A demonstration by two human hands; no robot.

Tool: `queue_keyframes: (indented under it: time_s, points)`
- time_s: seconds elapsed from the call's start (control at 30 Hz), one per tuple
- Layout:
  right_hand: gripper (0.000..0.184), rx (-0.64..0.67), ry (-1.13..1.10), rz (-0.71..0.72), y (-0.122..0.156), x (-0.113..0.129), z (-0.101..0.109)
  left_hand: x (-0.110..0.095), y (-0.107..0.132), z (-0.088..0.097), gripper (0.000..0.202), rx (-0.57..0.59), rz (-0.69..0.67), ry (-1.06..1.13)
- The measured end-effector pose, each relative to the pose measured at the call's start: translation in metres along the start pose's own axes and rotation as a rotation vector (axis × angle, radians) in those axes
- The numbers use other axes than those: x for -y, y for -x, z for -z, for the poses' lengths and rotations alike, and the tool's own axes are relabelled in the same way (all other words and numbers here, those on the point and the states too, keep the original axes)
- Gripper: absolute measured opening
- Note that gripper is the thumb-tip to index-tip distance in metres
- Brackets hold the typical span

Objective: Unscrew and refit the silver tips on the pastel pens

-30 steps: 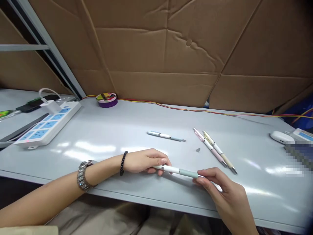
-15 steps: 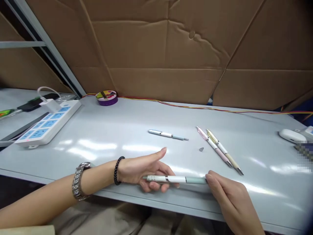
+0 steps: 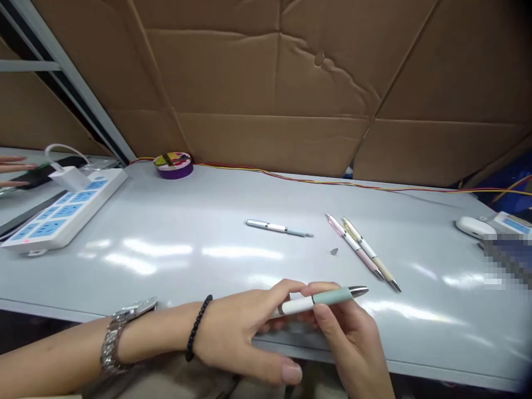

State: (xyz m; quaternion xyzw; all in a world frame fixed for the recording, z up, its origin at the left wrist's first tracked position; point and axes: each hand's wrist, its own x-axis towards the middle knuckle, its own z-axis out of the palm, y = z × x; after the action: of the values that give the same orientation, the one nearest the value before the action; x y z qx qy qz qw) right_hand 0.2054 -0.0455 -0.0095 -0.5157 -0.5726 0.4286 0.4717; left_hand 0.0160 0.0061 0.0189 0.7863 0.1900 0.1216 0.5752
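Observation:
Both hands hold a white and pale green pen (image 3: pixel 322 300) just above the grey table's (image 3: pixel 174 221) front edge, its silver tip pointing right. My left hand (image 3: pixel 245 335) grips the white rear half, fingers curled round it. My right hand (image 3: pixel 344 332) pinches the green grip section between thumb and fingers. Farther back on the table lie a pale blue pen (image 3: pixel 277 228), a pink pen (image 3: pixel 354 246) and a beige pen (image 3: pixel 371 254) side by side. A small grey pen tip piece (image 3: pixel 334 251) lies loose between them.
A white power strip (image 3: pixel 62 213) with a charger lies at the left. A purple tape roll (image 3: pixel 173 164) and red-yellow wires (image 3: pixel 374 187) run along the cardboard wall. A white mouse-like device (image 3: pixel 474 226) sits far right. Another person's fingers (image 3: pixel 12 166) show at the left edge.
Both hands drew the pen nearer to me and closer together. The pen's silver tip now shows past my right fingers. Another person's fingers appeared at the left edge.

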Motion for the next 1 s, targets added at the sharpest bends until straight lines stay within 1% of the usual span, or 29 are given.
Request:
queue_keyframes:
  time_s: [0.07, 0.1, 0.13, 0.17, 0.2, 0.23, 0.3, 0.37, 0.43, 0.6, 0.7, 0.77, 0.87, 1.0]
  points:
    - [0.026, -0.002, 0.001, -0.012, 0.003, 0.002, -0.007, 0.006, 0.002, -0.011, 0.088, -0.063, -0.182, -0.191]
    - [0.028, -0.017, 0.041, -0.026, 0.005, 0.002, -0.008, 0.010, 0.003, -0.016, 0.084, -0.067, -0.256, -0.324]
    - [0.030, -0.038, 0.100, -0.037, 0.006, 0.002, -0.008, 0.014, 0.004, -0.020, 0.065, -0.053, -0.306, -0.517]
    - [0.031, -0.051, 0.170, -0.044, 0.006, 0.001, -0.008, 0.017, 0.004, -0.024, 0.053, -0.024, -0.312, -0.659]
    - [0.031, -0.040, 0.238, -0.040, 0.006, 0.001, -0.008, 0.020, 0.004, -0.027, 0.045, 0.006, -0.304, -0.765]
    - [0.032, -0.001, 0.289, -0.026, 0.005, 0.000, -0.007, 0.021, 0.004, -0.029, 0.038, 0.032, -0.298, -0.844]
    - [0.035, 0.115, 0.338, 0.014, 0.003, 0.001, -0.007, 0.021, 0.002, -0.031, 0.032, 0.053, -0.300, -0.902]
    - [0.037, 0.185, 0.344, 0.034, 0.001, 0.001, -0.008, 0.018, 0.001, -0.032, 0.025, 0.043, -0.312, -0.918]
    - [0.037, 0.184, 0.326, 0.035, -0.001, 0.002, -0.009, 0.016, -0.001, -0.032, 0.018, 0.036, -0.304, -0.955]
    - [0.036, 0.175, 0.361, 0.069, -0.002, 0.000, -0.009, 0.014, -0.005, -0.034, 0.017, 0.031, -0.273, -1.103]
    - [0.035, 0.160, 0.382, 0.102, -0.003, -0.002, -0.009, 0.017, -0.006, -0.036, 0.012, 0.028, -0.277, -1.133]
    - [0.035, 0.174, 0.382, 0.106, -0.004, -0.003, -0.009, 0.019, -0.006, -0.036, 0.016, 0.026, -0.290, -1.146]
    - [0.036, 0.181, 0.396, 0.093, -0.004, -0.004, -0.009, 0.019, -0.007, -0.036, 0.015, 0.058, -0.303, -1.156]
    - [0.037, 0.181, 0.397, 0.109, -0.006, -0.002, -0.009, 0.016, -0.008, -0.036, 0.012, 0.079, -0.278, -1.194]
